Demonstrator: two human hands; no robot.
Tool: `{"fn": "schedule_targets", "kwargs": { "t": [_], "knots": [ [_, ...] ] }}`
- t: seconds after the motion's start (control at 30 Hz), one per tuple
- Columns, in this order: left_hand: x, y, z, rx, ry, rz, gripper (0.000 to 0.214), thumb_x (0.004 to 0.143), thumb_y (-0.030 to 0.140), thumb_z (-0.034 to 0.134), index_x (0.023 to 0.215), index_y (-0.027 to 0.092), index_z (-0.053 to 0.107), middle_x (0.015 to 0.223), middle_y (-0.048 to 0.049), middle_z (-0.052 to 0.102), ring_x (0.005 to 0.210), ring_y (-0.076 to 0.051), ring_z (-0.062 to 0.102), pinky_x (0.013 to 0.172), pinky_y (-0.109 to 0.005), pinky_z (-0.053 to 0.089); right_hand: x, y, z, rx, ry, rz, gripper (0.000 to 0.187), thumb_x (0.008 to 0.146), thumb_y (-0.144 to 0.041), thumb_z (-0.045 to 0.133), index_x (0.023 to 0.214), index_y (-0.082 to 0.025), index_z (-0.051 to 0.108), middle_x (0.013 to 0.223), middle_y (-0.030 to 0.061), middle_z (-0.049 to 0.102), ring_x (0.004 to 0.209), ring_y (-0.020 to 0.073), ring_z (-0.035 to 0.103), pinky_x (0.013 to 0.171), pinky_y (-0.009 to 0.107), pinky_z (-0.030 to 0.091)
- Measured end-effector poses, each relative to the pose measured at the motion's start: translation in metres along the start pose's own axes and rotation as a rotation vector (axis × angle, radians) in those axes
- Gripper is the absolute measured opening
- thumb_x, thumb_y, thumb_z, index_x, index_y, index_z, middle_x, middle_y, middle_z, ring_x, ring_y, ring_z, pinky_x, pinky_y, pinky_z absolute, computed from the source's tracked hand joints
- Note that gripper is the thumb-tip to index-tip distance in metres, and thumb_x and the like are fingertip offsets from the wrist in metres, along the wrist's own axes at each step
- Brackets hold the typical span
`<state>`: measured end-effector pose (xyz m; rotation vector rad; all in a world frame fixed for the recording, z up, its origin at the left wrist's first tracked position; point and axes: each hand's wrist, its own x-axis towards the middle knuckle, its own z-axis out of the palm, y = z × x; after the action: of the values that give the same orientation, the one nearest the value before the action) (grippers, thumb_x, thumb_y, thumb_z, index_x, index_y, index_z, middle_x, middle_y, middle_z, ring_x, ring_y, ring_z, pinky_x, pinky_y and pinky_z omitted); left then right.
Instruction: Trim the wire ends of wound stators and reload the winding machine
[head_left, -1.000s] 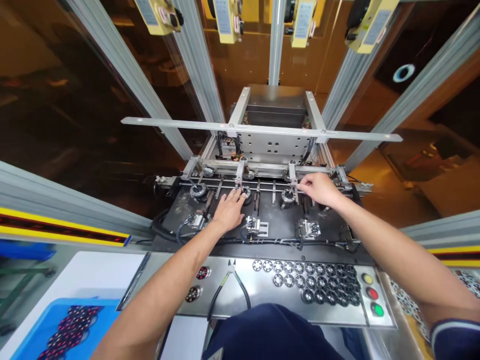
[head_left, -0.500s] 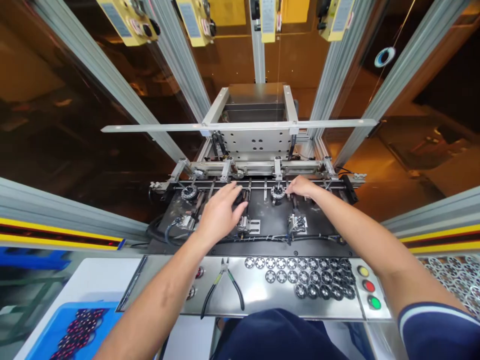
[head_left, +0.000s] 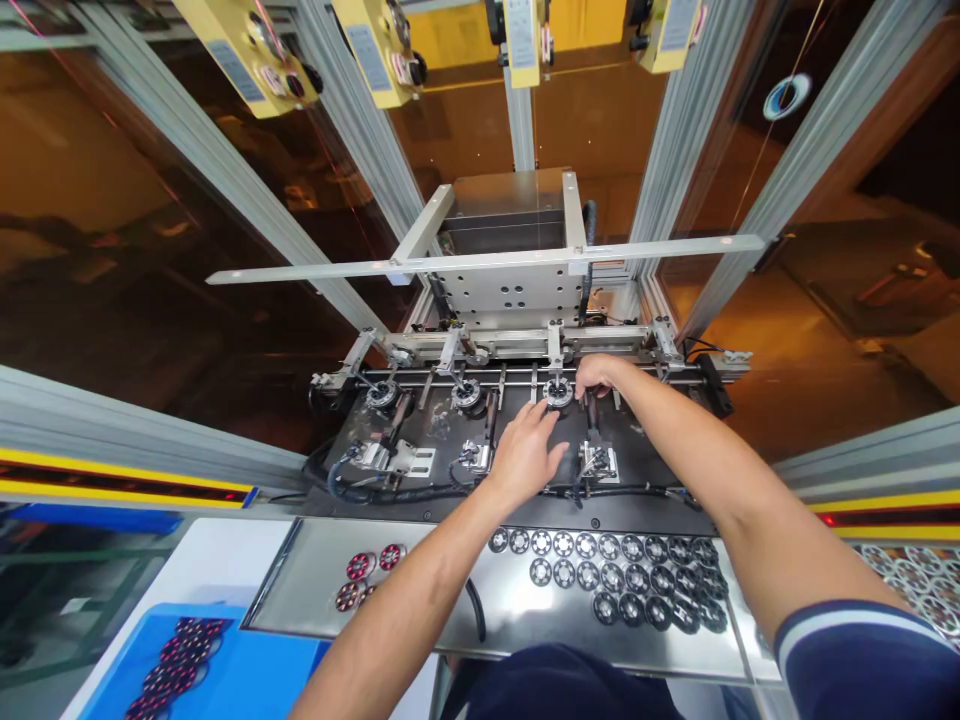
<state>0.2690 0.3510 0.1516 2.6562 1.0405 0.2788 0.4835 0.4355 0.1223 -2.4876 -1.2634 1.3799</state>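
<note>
My left hand (head_left: 525, 452) reaches over the black machine bed, fingers stretched out and thumb apart. Its fingertips are at the front edge of a round slotted part like a motor stator (head_left: 558, 392), seated on the third station from the left. Just right of that part, my right hand (head_left: 597, 374) points down with fingers bent and pressed together. Whatever they pinch is hidden or too small to see. Similar stators sit on the second station (head_left: 467, 396) and the first station (head_left: 382, 396). A fourth station lies behind my right forearm.
On the steel ledge (head_left: 525, 628) lie rows of dark stators (head_left: 611, 577), several red-wound ones (head_left: 361, 566) and a pliers handle (head_left: 475, 608), partly under my left arm. A blue tray (head_left: 247, 660) stands at the left. A metal crossbar (head_left: 487, 262) spans behind the stations.
My left hand has moved right from the second station to the third, uncovering the second stator and covering most of the pliers. My right hand stays beside the third stator. The view has shifted slightly.
</note>
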Motion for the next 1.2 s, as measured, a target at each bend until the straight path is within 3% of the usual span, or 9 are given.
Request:
{"fn": "schedule_targets", "kwargs": {
  "t": [0.27,0.53,0.67,0.77,0.9,1.0,1.1,1.2],
  "knots": [
    [0.029,0.001,0.023,0.044,-0.055,-0.042,0.061,0.086,0.021,0.065,0.143,0.014,0.047,0.160,-0.0181,0.036,0.150,-0.036,0.031,0.115,-0.052,0.041,-0.002,0.001,0.000,0.056,0.258,-0.136,0.036,0.094,-0.036,0.064,0.124,-0.016,0.060,0.126,0.0105,0.061,0.109,0.0235,0.063,0.091,0.043,0.056],
    [0.037,0.003,0.021,0.090,-0.162,-0.044,0.066,0.083,0.017,0.065,0.145,0.012,0.044,0.160,-0.0212,0.035,0.149,-0.038,0.032,0.116,-0.058,0.035,-0.019,0.015,0.014,0.173,0.243,-0.254,0.036,0.095,-0.038,0.062,0.123,-0.016,0.060,0.123,0.0081,0.063,0.105,0.0234,0.064,0.088,0.043,0.057],
    [0.040,0.001,0.018,0.103,-0.201,-0.040,0.074,0.078,0.018,0.071,0.146,0.019,0.043,0.160,-0.0184,0.036,0.149,-0.037,0.033,0.116,-0.059,0.034,-0.027,0.008,0.017,0.164,0.274,-0.270,0.035,0.095,-0.038,0.062,0.122,-0.015,0.061,0.121,0.0080,0.063,0.103,0.0227,0.065,0.086,0.042,0.058],
    [0.037,-0.003,0.012,0.102,-0.219,-0.025,0.078,0.075,0.019,0.074,0.147,0.021,0.043,0.161,-0.0173,0.034,0.148,-0.037,0.034,0.114,-0.057,0.038,-0.049,0.008,0.014,0.106,0.322,-0.290,0.033,0.095,-0.038,0.062,0.118,-0.015,0.062,0.117,0.0074,0.065,0.101,0.0215,0.066,0.086,0.041,0.058],
    [0.034,-0.003,-0.004,0.066,-0.202,0.042,0.067,0.084,0.025,0.067,0.147,0.016,0.044,0.154,-0.0192,0.045,0.140,-0.032,0.048,0.109,-0.046,0.047,-0.097,0.044,-0.005,0.007,0.406,-0.345,0.026,0.093,-0.039,0.065,0.102,-0.015,0.068,0.105,0.0049,0.070,0.096,0.0187,0.067,0.090,0.040,0.055],
    [0.051,0.013,-0.012,0.031,-0.182,0.148,0.048,0.095,0.028,0.051,0.142,0.017,0.050,0.143,-0.0141,0.060,0.130,-0.026,0.059,0.110,-0.039,0.047,-0.124,0.090,-0.033,-0.063,0.497,-0.270,0.021,0.092,-0.035,0.066,0.093,-0.014,0.071,0.098,0.0059,0.072,0.097,0.0187,0.067,0.095,0.037,0.052],
    [0.082,0.039,-0.006,0.023,-0.231,0.302,0.042,0.094,0.027,0.054,0.135,0.018,0.058,0.144,-0.0094,0.060,0.136,-0.024,0.054,0.114,-0.035,0.042,-0.125,0.121,-0.056,-0.134,0.538,-0.109,0.022,0.095,-0.034,0.062,0.103,-0.014,0.068,0.108,0.0078,0.069,0.102,0.0203,0.066,0.094,0.041,0.053],
    [0.110,0.063,0.011,0.052,-0.308,0.422,0.053,0.086,0.019,0.065,0.138,0.018,0.055,0.155,-0.0097,0.047,0.146,-0.025,0.040,0.118,-0.038,0.038,-0.107,0.130,-0.061,-0.180,0.450,-0.038,0.027,0.095,-0.036,0.062,0.113,-0.016,0.064,0.116,0.0073,0.066,0.102,0.0203,0.065,0.089,0.041,0.056]
  ]
}}
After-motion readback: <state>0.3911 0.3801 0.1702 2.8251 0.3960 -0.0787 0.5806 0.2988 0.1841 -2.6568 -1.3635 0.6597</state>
